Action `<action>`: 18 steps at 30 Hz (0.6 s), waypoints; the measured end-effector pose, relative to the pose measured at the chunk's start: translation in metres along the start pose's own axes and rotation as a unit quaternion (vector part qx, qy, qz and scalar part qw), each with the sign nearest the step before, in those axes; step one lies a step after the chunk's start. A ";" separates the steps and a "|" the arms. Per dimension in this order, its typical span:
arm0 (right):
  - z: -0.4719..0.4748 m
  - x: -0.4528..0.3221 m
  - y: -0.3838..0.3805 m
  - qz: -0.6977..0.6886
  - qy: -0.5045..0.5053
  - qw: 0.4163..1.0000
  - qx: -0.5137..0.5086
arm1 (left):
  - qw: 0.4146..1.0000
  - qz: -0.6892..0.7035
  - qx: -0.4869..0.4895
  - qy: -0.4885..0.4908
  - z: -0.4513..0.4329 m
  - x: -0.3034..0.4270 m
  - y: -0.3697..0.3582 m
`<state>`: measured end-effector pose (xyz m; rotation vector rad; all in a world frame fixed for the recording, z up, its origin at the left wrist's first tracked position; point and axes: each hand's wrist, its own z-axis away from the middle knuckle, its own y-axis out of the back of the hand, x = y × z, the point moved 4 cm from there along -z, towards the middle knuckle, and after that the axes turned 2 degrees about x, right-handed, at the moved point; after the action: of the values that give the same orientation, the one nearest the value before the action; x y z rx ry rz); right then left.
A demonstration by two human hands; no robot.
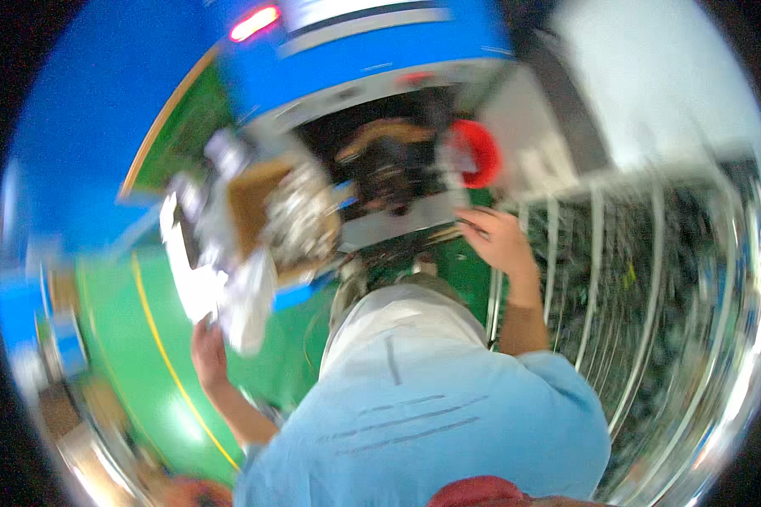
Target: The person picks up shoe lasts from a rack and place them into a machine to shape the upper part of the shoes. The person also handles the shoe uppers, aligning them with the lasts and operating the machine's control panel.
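Observation:
The whole view is smeared by motion. My left hand (209,355) is at the left, its fingertips at the lower edge of a bright white object (193,288), and blur hides whether they grip it. Next to that hangs white plastic sheeting or a bag (250,310). My right hand (498,241) is beside the right front corner of a grey machine ledge (406,218), fingers bent and close together. A thin dark shape shows at its fingertips, too blurred to name.
Ahead stands a blue machine (368,82) with a dark recess holding blurred items. A red round container (482,154) sits at its right. A cardboard box (253,196) with clear plastic (301,218) is at left. Metal rails (593,266) run along the right, above green floor (117,317).

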<state>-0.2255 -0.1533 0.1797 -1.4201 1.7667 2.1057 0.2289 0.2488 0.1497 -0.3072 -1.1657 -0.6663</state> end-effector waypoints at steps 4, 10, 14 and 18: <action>0.000 -0.014 -0.076 0.009 -0.027 0.998 -0.051 | 0.934 -0.328 0.115 -0.080 -0.038 -0.011 0.067; -0.031 -0.081 -0.135 0.000 -0.051 0.980 -0.192 | 0.779 -0.626 -0.009 -0.040 -0.121 -0.143 0.057; -0.030 -0.112 -0.157 -0.031 -0.044 0.976 -0.213 | 0.779 -0.623 -0.054 -0.051 -0.156 -0.161 -0.011; -0.022 -0.119 -0.168 -0.018 -0.030 0.963 -0.267 | 0.838 -0.545 0.003 -0.011 -0.166 -0.137 -0.023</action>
<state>-0.0497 -0.0543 0.1319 -1.4410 1.1822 2.7011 0.3060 0.1837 -0.0420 0.4249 -1.3140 -1.6520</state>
